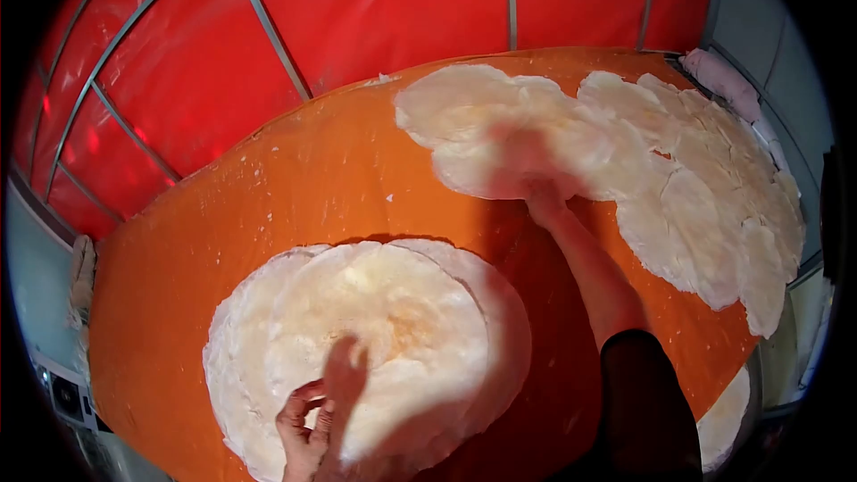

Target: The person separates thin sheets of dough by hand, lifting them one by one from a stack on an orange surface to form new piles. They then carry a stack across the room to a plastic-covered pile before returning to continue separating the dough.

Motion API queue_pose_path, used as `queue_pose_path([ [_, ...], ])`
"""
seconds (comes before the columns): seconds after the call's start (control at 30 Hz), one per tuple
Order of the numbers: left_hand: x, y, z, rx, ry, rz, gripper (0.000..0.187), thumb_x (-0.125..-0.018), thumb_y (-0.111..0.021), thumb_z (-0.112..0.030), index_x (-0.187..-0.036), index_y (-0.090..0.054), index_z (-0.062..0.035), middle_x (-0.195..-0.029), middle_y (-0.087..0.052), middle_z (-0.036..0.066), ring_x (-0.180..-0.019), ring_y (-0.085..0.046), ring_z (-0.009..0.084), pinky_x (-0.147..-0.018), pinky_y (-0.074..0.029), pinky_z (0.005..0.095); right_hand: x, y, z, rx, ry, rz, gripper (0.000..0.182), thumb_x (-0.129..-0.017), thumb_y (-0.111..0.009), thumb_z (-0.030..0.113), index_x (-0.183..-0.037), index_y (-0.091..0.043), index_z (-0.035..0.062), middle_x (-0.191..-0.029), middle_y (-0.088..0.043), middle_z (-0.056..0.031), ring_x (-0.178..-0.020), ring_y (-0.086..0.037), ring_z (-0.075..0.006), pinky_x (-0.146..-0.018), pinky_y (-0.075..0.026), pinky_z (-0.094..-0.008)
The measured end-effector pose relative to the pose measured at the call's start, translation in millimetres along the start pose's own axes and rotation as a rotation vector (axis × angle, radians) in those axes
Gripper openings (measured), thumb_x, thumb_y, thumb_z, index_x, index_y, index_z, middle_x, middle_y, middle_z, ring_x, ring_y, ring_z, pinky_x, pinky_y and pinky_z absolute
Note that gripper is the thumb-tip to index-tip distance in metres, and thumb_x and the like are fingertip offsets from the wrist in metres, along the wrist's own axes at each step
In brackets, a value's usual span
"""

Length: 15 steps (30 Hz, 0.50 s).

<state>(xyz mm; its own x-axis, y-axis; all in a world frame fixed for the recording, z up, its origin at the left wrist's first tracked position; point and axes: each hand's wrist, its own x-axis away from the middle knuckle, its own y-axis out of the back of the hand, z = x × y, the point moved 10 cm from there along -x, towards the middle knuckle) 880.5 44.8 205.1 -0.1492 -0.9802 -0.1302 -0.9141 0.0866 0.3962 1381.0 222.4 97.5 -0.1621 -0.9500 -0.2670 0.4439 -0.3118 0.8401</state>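
A pile of thin, round, pale flatbread sheets (375,303) lies on the orange cloth in the lower middle. My left hand (305,424) is over its near edge, fingers curled, with a gap between thumb and forefinger and nothing visible in them. My right arm stretches forward, and my right hand (542,196) is at the near edge of a second spread of flatbread sheets (500,107) farther back. Its fingers blur into the shadow there, so I cannot make out whether they grip a sheet. More overlapping flatbread sheets (696,187) spread to the right.
An orange cloth (295,187) with white specks covers the large rounded surface. Behind it stands a red sheet wall (402,0) with metal bars. A pink bundle (721,80) lies at the back right. Another pale sheet (725,419) shows at the lower right edge.
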Motion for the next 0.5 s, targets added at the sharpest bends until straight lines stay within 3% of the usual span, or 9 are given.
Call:
queue_pose_path([
  [0.1, 4, -27, 7, 0.093, 0.111, 0.040, 0.016, -0.078, -0.062, -0.003, -0.093, -0.059, 0.0031, -0.089, -0.062, 0.009, -0.078, -0.059, 0.0131, -0.073, -0.047, 0.0243, -5, 54, -12, -0.053, -0.091, -0.105, 0.021, -0.079, -0.047, 0.012, -0.093, -0.054, -0.0018, -0.096, -0.054, -0.0162, -0.093, -0.050, -0.0300, -0.080, -0.040, -0.0393],
  [0.17, 11, -55, -1, 0.256, 0.220, 0.070, 0.015, -0.079, -0.061, -0.001, -0.093, -0.058, 0.0024, -0.088, -0.063, 0.008, -0.080, -0.059, 0.0119, -0.073, -0.046, 0.0237, 1, 108, -16, -0.083, -0.125, -0.212, 0.020, -0.079, -0.046, 0.012, -0.091, -0.055, -0.0017, -0.095, -0.055, -0.0168, -0.092, -0.051, -0.0300, -0.080, -0.040, -0.0393],
  [0.27, 24, -107, -1, 0.420, 0.253, 0.313, 0.017, -0.081, -0.056, 0.005, -0.097, -0.057, 0.0025, -0.096, -0.061, 0.011, -0.088, -0.058, 0.0140, -0.080, -0.046, 0.0239, 46, 194, -6, -0.158, -0.133, -0.345, 0.019, -0.079, -0.045, 0.011, -0.088, -0.056, -0.0016, -0.094, -0.056, -0.0175, -0.091, -0.051, -0.0302, -0.080, -0.041, -0.0393],
  [0.33, 40, -148, 2, 0.491, 0.311, 0.502, 0.025, -0.081, -0.055, 0.004, -0.106, -0.052, 0.0024, -0.096, -0.060, 0.011, -0.089, -0.058, 0.0155, -0.081, -0.046, 0.0249, 110, 234, 10, -0.123, -0.130, -0.315, 0.018, -0.079, -0.044, 0.010, -0.085, -0.056, -0.0015, -0.093, -0.056, -0.0181, -0.091, -0.052, -0.0303, -0.080, -0.041, -0.0393],
  [0.37, 50, -169, 2, 0.572, 0.393, 0.576, 0.028, -0.082, -0.056, 0.002, -0.109, -0.050, 0.0020, -0.095, -0.060, 0.010, -0.088, -0.058, 0.0159, -0.080, -0.047, 0.0253, 146, 242, 25, 0.029, -0.116, -0.215, 0.018, -0.079, -0.044, 0.010, -0.084, -0.056, -0.0014, -0.093, -0.057, -0.0183, -0.091, -0.052, -0.0303, -0.080, -0.041, -0.0392],
  [0.4, 60, -189, 6, 0.657, 0.496, 0.615, 0.028, -0.083, -0.055, 0.000, -0.110, -0.049, 0.0016, -0.095, -0.060, 0.010, -0.088, -0.058, 0.0160, -0.079, -0.047, 0.0259, 179, 241, 44, 0.389, -0.111, 0.038, 0.015, -0.075, -0.045, 0.004, -0.083, -0.058, 0.0000, -0.090, -0.057, -0.0182, -0.087, -0.050, -0.0345, -0.079, -0.041, -0.0391],
  [0.43, 70, -210, 10, 0.739, 0.605, 0.653, 0.028, -0.084, -0.054, -0.002, -0.110, -0.048, 0.0012, -0.096, -0.060, 0.010, -0.088, -0.058, 0.0160, -0.079, -0.047, 0.0265, 226, 247, 43, 0.429, -0.018, -0.011, 0.012, -0.071, -0.050, 0.002, -0.080, -0.059, 0.0017, -0.088, -0.058, -0.0176, -0.084, -0.051, -0.0357, -0.075, -0.042, -0.0395],
  [0.47, 82, -228, 16, 0.818, 0.721, 0.689, 0.028, -0.085, -0.054, -0.004, -0.111, -0.047, 0.0008, -0.097, -0.060, 0.009, -0.088, -0.058, 0.0161, -0.078, -0.047, 0.0272, 292, 228, -4, 0.657, -0.171, 0.287, 0.010, -0.070, -0.052, 0.004, -0.077, -0.059, 0.0016, -0.084, -0.057, -0.0187, -0.081, -0.053, -0.0345, -0.072, -0.043, -0.0408],
  [0.5, 91, -244, 19, 0.791, 0.696, 0.748, 0.027, -0.085, -0.056, -0.012, -0.108, -0.050, -0.0003, -0.102, -0.058, 0.011, -0.090, -0.056, 0.0156, -0.078, -0.046, 0.0274, 339, 222, -20, 0.669, -0.337, 0.451, 0.007, -0.068, -0.054, 0.006, -0.072, -0.057, 0.0014, -0.085, -0.058, -0.0179, -0.082, -0.055, -0.0303, -0.068, -0.044, -0.0416],
])
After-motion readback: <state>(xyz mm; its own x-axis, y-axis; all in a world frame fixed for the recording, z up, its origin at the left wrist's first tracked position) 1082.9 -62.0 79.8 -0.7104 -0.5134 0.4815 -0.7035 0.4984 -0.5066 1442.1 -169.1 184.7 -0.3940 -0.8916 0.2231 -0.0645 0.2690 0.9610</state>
